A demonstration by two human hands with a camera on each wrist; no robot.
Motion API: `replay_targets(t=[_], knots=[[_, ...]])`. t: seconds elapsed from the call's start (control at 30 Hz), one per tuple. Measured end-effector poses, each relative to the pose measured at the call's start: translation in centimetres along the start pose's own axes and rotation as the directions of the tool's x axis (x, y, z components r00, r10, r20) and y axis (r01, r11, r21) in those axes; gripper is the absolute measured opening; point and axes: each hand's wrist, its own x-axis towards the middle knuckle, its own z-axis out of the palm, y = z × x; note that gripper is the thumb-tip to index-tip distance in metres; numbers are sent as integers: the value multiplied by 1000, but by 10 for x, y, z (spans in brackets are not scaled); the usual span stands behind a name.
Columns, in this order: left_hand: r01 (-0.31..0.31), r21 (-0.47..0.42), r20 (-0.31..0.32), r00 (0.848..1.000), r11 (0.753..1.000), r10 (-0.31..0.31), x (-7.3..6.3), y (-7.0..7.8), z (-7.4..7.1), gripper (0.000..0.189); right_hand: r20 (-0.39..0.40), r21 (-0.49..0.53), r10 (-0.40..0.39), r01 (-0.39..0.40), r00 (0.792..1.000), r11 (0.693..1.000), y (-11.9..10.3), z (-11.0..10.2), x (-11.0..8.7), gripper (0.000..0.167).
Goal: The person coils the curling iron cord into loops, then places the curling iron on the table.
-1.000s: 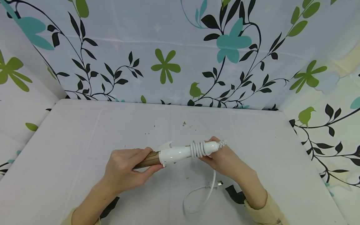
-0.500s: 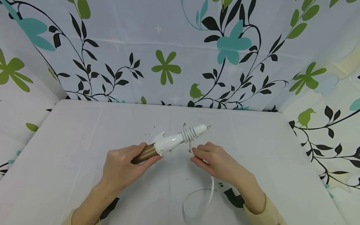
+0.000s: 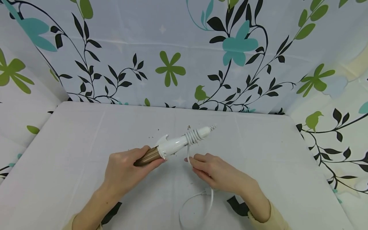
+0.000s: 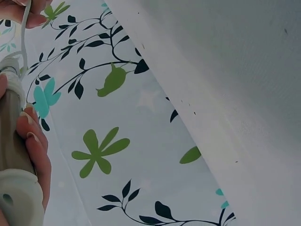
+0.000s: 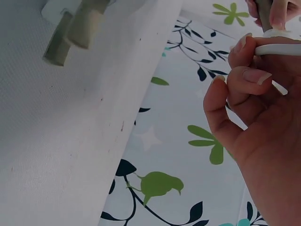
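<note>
Head view: above a white table (image 3: pixel 86 137), the left hand (image 3: pixel 123 169) grips a brown-and-white plastic styling wand (image 3: pixel 172 147) by its barrel (image 3: pixel 148 156), apparently leaving its wrapped handle (image 3: pixel 205 131) clear; the right hand (image 3: pixel 215 169) holds its white cord (image 3: pixel 188 154).

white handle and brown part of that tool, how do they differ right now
Cord is wound round the white handle; none shows round the brown part. The left hand grips the brown part, while the white handle juts out beyond that hand. Both lie in one line, joined end to end.
</note>
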Motion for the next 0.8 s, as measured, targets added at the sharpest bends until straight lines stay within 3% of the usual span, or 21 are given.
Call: replay_targets(t=[0.23, 0.43, 0.6, 0.8], knots=[[74, 101, 68, 994, 992, -81, -2, 0, 0, 68, -30, 83, -56, 58, 998, 995, -6, -1, 1, 19], [87, 152, 53, 994, 985, -96, -1, -2, -2, 71, -105, 149, -4, 20, 994, 989, -9, -1, 1, 16], [81, 181, 47, 995, 980, -91, 1, -4, -4, 69, -109, 182, 39, -19, 993, 983, -9, -1, 2, 6], [84, 244, -7, 996, 966, -85, 2, -13, -5, 66, -139, 173, 82, -57, 987, 983, -8, -2, 1, 5]])
